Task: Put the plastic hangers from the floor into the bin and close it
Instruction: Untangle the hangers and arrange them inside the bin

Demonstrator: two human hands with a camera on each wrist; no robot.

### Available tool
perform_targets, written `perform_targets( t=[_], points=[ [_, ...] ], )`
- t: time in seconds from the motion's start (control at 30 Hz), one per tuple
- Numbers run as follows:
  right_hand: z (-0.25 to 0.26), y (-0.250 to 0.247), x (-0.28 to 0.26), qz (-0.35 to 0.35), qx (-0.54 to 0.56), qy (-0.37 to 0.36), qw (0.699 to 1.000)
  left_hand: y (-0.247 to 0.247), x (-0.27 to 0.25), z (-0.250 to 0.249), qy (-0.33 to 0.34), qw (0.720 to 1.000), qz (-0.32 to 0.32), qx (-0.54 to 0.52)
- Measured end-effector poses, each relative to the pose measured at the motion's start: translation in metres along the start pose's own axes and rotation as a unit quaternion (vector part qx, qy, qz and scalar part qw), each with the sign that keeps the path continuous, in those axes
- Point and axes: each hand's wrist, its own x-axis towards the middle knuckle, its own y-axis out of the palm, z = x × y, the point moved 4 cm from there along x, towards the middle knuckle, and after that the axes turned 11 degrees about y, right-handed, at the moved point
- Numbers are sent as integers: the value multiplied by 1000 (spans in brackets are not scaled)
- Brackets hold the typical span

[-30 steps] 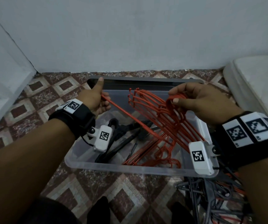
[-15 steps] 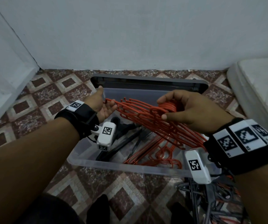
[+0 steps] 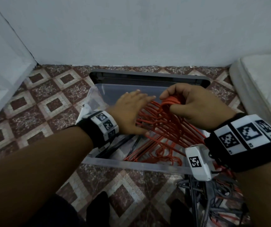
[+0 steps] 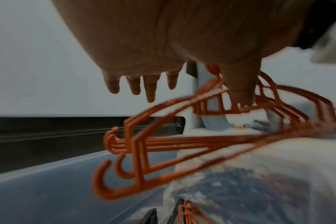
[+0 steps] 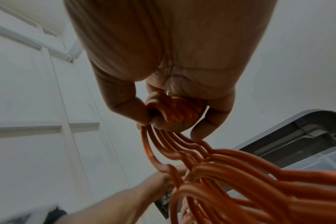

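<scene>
A bundle of several orange plastic hangers point(image 3: 161, 128) slants down into the clear plastic bin point(image 3: 131, 163). My right hand point(image 3: 170, 102) grips their bunched hooks point(image 5: 169, 112) above the bin's far side, thumb and fingers curled round them. My left hand point(image 3: 131, 110) lies palm down on the bundle's left part with its fingers point(image 4: 151, 89) straight and the thumb touching the hangers point(image 4: 163, 136). More orange hangers point(image 3: 157, 157) and black hangers point(image 3: 113, 145) lie on the bin's bottom. The bin's grey lid point(image 3: 147, 77) lies just behind it by the wall.
A tangled pile of grey and orange hangers point(image 3: 213, 194) lies on the patterned tile floor point(image 3: 38, 102) at the lower right, under my right wrist. A white mattress point(image 3: 262, 82) borders the right side. White walls close off the back and left.
My left hand let go of the bundle's end, turned palm down and now lies flat on the hangers. The right hand has brought the bundle lower into the bin.
</scene>
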Motion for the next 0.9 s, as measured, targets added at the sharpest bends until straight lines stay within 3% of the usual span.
perform_targets(
  t=[0.17, 0.4, 0.47, 0.53, 0.6, 0.67, 0.8, 0.9],
  points=[
    [5, -5, -3, 18, 65, -27, 997, -11, 7, -12, 1, 996, -45, 81],
    [-10, -15, 7, -22, 176, -30, 984, -35, 4, -5, -49, 998, -34, -8],
    [-21, -17, 8, -31, 122, 37, 991, -44, 2, -2, -67, 996, -61, -11],
    [-26, -10, 5, -11, -3, 98, 995, -52, 1, 1, -84, 992, -92, 3],
    [-25, -2, 5, -32, -113, 85, 989, -59, 2, -4, -96, 989, -108, 26],
    [-16, 1, 6, -110, -187, 54, 975, -64, 6, -16, -82, 989, -113, 38],
    [-14, -1, 7, -199, -180, 45, 962, -75, 10, -34, -91, 987, -123, 47],
    [-20, -13, 8, -250, -146, 75, 954, -91, 7, -42, -59, 971, -188, 134]
  ],
)
